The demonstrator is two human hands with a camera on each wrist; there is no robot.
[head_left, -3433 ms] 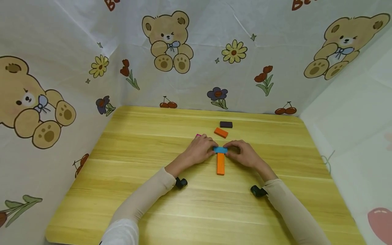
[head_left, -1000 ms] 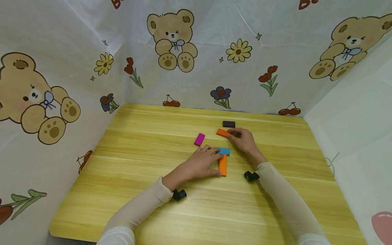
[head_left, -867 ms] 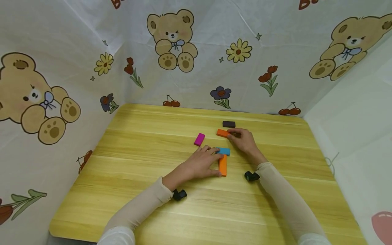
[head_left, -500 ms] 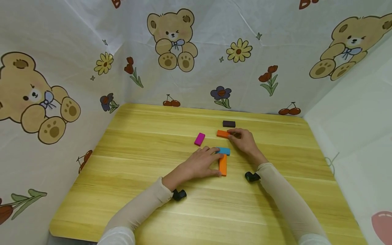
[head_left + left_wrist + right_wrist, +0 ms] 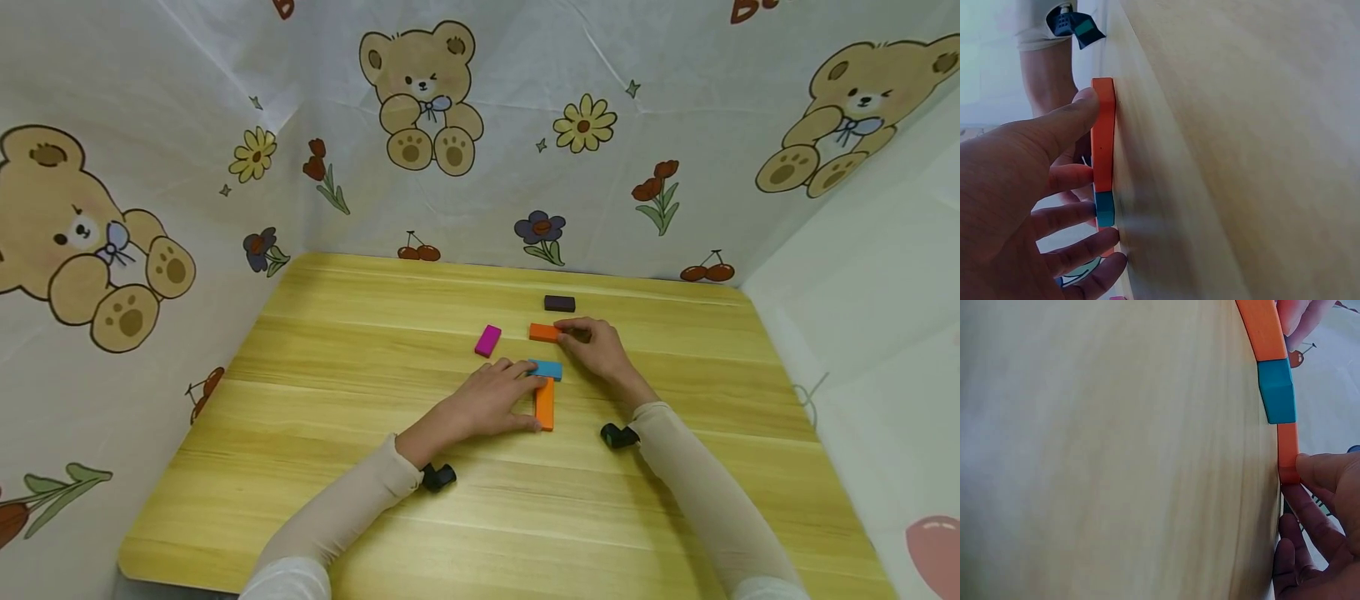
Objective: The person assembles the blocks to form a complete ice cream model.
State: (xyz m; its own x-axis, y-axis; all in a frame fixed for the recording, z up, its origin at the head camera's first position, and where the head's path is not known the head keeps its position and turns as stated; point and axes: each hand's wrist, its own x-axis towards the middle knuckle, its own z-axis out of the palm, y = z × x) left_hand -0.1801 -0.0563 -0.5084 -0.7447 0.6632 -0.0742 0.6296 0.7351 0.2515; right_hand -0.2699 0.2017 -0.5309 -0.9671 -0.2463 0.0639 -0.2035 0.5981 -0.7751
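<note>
My left hand point(image 5: 483, 404) rests its fingers against the left side of a long orange block point(image 5: 546, 407) and a blue block point(image 5: 551, 371). The thumb is at the orange block's near end, as the left wrist view shows too. These two blocks lie on the table as a T, the blue one across the top. Beyond them, my right hand point(image 5: 602, 348) pinches the right end of a second orange block point(image 5: 542, 332) between thumb and index finger. That block lies crosswise, roughly parallel to the blue one and a small gap behind it in the head view.
A dark block point(image 5: 559, 303) lies at the back, behind the held orange one. Left of it is a magenta block point(image 5: 488, 341). The yellow wood-grain table point(image 5: 337, 358) is edged by a bear-printed cloth point(image 5: 487, 200). Black wrist cameras point(image 5: 618, 435) sit under both sleeves.
The right hand has gone from the blue block to the orange block behind it, turned that block straight and drawn it slightly nearer. The left hand has shifted nearer, along the long orange block.
</note>
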